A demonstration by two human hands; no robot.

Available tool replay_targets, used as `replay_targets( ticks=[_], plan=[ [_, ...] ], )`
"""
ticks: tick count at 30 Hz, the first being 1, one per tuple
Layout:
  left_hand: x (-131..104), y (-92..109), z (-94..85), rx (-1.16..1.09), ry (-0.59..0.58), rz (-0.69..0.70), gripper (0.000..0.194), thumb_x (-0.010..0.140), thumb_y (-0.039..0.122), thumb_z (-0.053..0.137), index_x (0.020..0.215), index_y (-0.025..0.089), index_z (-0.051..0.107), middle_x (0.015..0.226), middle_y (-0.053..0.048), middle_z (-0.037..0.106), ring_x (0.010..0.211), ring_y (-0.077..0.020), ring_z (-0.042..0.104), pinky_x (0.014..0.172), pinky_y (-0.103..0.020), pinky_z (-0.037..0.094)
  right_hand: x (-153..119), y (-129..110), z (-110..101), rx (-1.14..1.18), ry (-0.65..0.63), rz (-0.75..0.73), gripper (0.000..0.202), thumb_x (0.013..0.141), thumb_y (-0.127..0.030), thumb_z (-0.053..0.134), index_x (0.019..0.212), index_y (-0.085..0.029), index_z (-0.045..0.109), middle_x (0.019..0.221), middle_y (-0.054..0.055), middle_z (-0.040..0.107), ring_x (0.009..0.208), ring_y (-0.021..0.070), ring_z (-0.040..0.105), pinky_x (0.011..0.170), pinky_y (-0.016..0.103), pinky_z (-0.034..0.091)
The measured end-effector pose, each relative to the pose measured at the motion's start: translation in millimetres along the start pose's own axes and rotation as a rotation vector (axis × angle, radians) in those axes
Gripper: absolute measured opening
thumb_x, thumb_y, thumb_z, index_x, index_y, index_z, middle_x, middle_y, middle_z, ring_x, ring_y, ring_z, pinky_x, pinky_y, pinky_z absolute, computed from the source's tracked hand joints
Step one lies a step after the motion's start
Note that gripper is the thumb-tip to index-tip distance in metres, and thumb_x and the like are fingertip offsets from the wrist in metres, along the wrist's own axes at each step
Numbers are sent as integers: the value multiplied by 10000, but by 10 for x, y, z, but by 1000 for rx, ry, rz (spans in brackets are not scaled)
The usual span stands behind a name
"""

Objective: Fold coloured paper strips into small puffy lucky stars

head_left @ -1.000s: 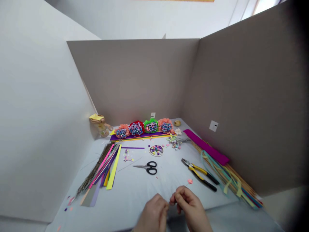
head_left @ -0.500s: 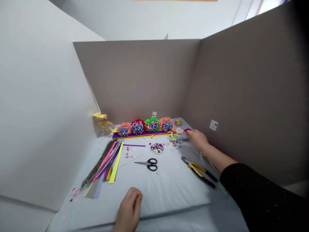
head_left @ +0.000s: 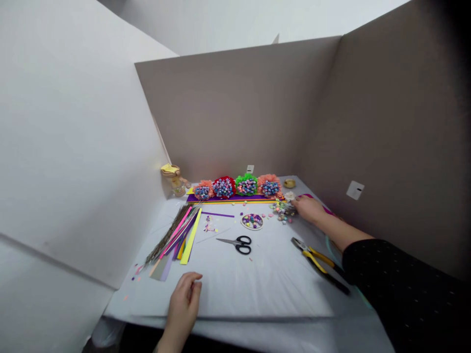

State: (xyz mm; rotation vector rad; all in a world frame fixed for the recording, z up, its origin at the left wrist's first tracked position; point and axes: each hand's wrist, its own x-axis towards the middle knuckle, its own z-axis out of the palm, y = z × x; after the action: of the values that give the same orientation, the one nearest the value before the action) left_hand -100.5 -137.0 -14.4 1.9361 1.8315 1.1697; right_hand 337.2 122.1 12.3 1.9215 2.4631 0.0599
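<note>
My right hand (head_left: 309, 208) reaches to the right rear of the table, at the edge of a bunch of small pale flowers (head_left: 282, 210); its fingertips are too small and hidden to read. Magenta material (head_left: 328, 211) shows beside and behind that hand. My left hand (head_left: 185, 295) is above the front of the white table, thumb and index finger a little apart, with nothing between them. Black-handled scissors (head_left: 241, 244) lie in the middle, and yellow and black pliers (head_left: 319, 262) lie below my right forearm.
Coloured strips (head_left: 191, 238) and thin wire stems (head_left: 170, 230) lie at the left. An oval dish of beads (head_left: 252, 221) is behind the scissors. Several paper flowers (head_left: 247, 185) line the back. A jar (head_left: 177, 186) stands at the left rear, and grey panels (head_left: 239, 113) enclose the table.
The view has shifted, so the table sits farther right. My left thumb and index finger have parted from a closed fist. My right hand remains by the pale flowers, with more magenta showing behind it.
</note>
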Motion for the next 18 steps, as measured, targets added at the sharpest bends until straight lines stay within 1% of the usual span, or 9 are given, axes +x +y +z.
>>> replay_targets(
  ticks=[3,8,15,18],
  plan=[
    [47,82,43,-7,3,-9,245,856,327,466,876,173,655,888,-114,672,786,-215,646,676,-322,540,-43,6,48,-42,-23,5,264,863,-99,422,945,-125,671,988,169,668,977,271,567,752,316,399],
    [21,136,62,-18,-1,-1,239,862,317,467,889,172,655,898,-116,669,774,-211,643,638,-305,529,-12,-40,73,-59,-34,12,235,870,-195,457,992,-141,650,1033,162,650,1000,282,555,724,315,406],
    [-37,18,-116,25,89,-24,230,846,332,494,850,176,662,878,-96,675,730,-195,646,606,-283,526,43,-91,57,-18,-3,17,244,843,-151,428,940,-162,651,994,135,656,965,256,561,688,297,394],
    [-15,-30,-161,31,115,-45,236,823,361,511,820,181,665,855,-88,680,731,-198,650,570,-267,523,34,-90,20,-7,24,32,234,831,-147,446,929,-176,657,1015,113,656,976,233,555,722,280,389]
  ],
)
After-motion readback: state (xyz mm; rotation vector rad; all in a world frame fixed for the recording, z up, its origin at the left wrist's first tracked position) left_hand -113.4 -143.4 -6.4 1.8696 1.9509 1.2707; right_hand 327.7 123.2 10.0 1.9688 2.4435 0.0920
